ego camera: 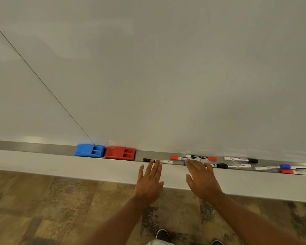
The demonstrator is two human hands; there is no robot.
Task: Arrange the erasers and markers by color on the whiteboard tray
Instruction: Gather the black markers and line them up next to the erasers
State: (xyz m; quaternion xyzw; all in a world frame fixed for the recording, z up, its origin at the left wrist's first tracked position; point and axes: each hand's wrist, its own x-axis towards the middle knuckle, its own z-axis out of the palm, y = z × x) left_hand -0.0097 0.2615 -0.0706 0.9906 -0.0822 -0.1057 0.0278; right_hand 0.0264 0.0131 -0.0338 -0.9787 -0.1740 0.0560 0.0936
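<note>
A blue eraser (89, 150) and a red eraser (120, 153) sit side by side on the metal whiteboard tray (34, 147). To their right lie a black-capped marker (157, 161), a red marker (179, 158), another marker with a red cap (200, 157), and several black, blue and red markers further right (240, 159). My left hand (149, 181) is open, its fingertips touching the black-capped marker. My right hand (201, 179) is open too, fingers over a blue marker that it mostly hides.
The whiteboard (166, 76) fills the upper view, with a thin seam line running diagonally at the left. Below the tray's white ledge (60, 165) lies patterned brown flooring. My shoes (163, 235) show at the bottom edge.
</note>
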